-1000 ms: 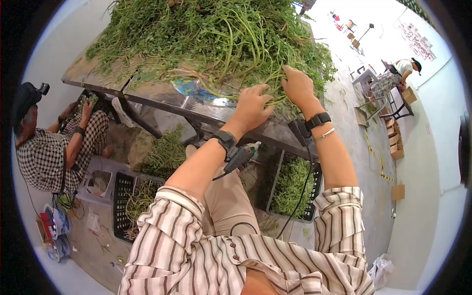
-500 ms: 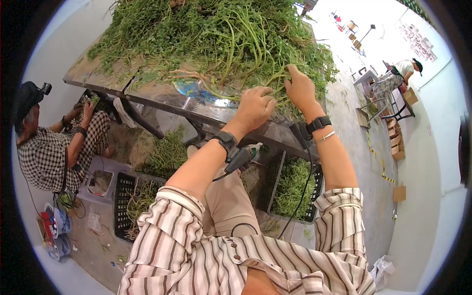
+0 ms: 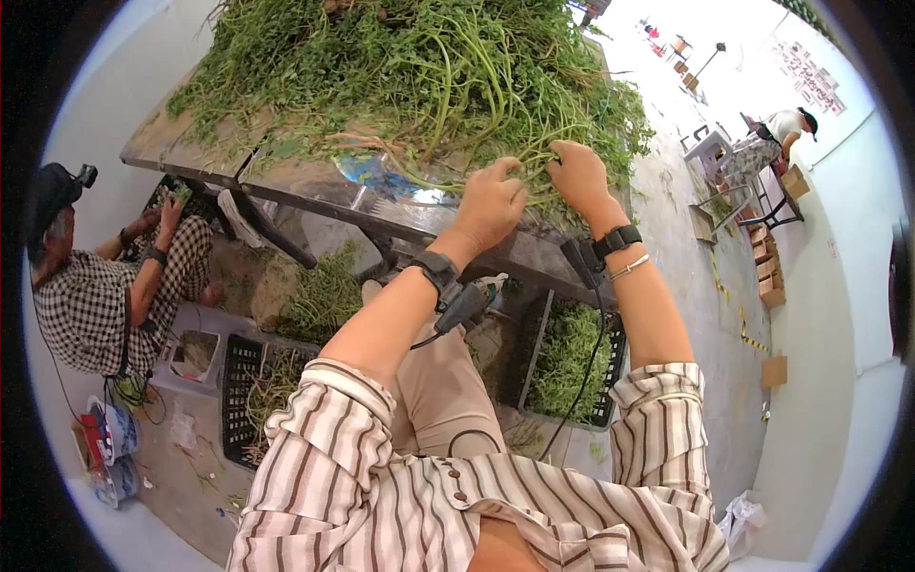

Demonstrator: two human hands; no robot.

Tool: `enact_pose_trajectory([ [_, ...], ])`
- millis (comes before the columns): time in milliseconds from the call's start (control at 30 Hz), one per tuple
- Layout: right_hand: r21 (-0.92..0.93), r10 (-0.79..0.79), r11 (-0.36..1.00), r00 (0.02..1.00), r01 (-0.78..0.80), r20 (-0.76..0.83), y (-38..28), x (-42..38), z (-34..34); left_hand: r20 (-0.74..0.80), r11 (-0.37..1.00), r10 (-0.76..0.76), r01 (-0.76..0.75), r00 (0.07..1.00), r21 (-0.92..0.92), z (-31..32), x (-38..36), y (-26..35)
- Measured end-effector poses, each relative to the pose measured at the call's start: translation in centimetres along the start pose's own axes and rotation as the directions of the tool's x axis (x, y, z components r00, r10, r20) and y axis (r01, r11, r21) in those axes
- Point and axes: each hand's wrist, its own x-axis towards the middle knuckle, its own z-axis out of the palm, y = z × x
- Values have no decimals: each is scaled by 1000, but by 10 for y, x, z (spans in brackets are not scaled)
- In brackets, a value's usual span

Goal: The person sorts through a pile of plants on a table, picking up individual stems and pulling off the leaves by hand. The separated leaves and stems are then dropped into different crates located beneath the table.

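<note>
A large heap of leafy green stems covers the table. At the table's front edge, my left hand has its fingers curled and pinched around thin green stems. Just to its right, my right hand is bent over the same stems, thumb and fingers closed on them. The two hands are a short gap apart, with stems running between them. A blue plastic piece lies on the table left of my left hand.
Below the table stand a black crate of greens and a black crate of stems. A seated person handles greens at the left. Another person bends over at the far right. Cardboard boxes line the right wall.
My right hand has moved slightly down and left. My left hand has shifted a little, its fingers curling differently. The seated person's hands have moved slightly.
</note>
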Motion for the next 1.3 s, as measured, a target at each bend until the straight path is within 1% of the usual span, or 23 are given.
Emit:
enact_pose_trajectory([
  [67, 51, -44, 998, 998, 47, -46, -4, -4, -2, -47, 986, -136, 131, 990, -103, 1, 1, 1],
  [100, 100, -89, 990, 992, 99, -94, -6, -6, -3, -51, 986, -136, 130, 989, -101, 1, 2, 2],
  [167, 147, -102, 983, 992, 112, -76, -15, -11, -11, -236, 990, -136, 124, 962, -64, 9, 1, -2],
  [200, 195, -110, 974, 992, 119, -58, -20, -14, -16, -237, 990, -134, 122, 962, -65, 12, 0, -5],
  [267, 220, -87, 971, 995, 97, -54, -29, -21, -23, -144, 981, -190, 183, 971, -63, 12, 0, -8],
  [367, 276, -72, 957, 995, 87, -65, -32, -29, -25, -136, 994, -107, 103, 985, -41, 10, 0, -8],
  [433, 304, -76, 948, 994, 98, -82, -32, -34, -24, -100, 992, -122, 117, 987, -55, 7, 1, -10],
  [500, 442, 39, 896, 984, 41, -171, -32, -39, -23, -64, 989, -132, 128, 989, -69, 7, 2, -10],
  [533, 440, 41, 897, 984, 40, -173, -33, -38, -31, -64, 988, -143, 138, 988, -73, 7, 1, -10],
  [600, 559, 312, 785, 950, -266, 13, -34, -38, -50, -61, 986, -153, 148, 986, -80, 6, 1, -9],
  [633, 558, 315, 785, 949, -268, 13, -31, -38, -53, -81, 986, -146, 139, 986, -95, 6, 1, -9],
  [700, 657, 403, 654, 908, -376, 118, -22, -31, -57, -99, 985, -138, 127, 985, -113, 6, 1, -9],
  [733, 655, 404, 655, 907, -376, 117, -13, -28, -55, -107, 984, -146, 132, 983, -123, 7, 1, -10],
  [800, 606, 366, 755, 928, -250, -73, 3, -22, -46, -118, 981, -154, 138, 981, -135, 8, 0, -11],
  [867, 569, 354, 780, 934, -260, -58, -6, -17, -63, -122, 978, -154, 133, 981, -162, 8, 0, -11],
  [933, 371, 232, 903, 973, -216, 2, -21, -13, -77, -120, 978, -153, 133, 981, -161, 8, 0, -12],
  [967, 371, 232, 903, 973, -216, 2, -17, -11, -71, -116, 978, -152, 132, 982, -159, 8, 0, -12],
  [1033, 78, 15, 997, 999, -17, 29, -11, -3, -56, -103, 978, -159, 143, 982, -151, 7, 0, -11],
  [1067, 80, 13, 997, 1000, -15, 28, -10, -1, -54, -90, 977, -168, 155, 982, -144, 7, 0, -11],
  [1133, -93, -14, 995, 992, 25, 122, -10, 2, -51, -88, 978, -162, 148, 983, -147, 6, 0, -11],
  [1167, -91, -17, 995, 992, 29, 124, -8, 5, -50, -84, 978, -154, 140, 984, -153, 5, -1, -12],
  [1233, -213, -49, 972, 977, 94, 206, -4, 8, -50, -90, 978, -148, 132, 985, -162, 4, -2, -11],
  [1300, -200, -55, 974, 972, 103, 230, -2, 7, -51, -98, 977, -140, 121, 985, -176, 3, -1, -10],
])
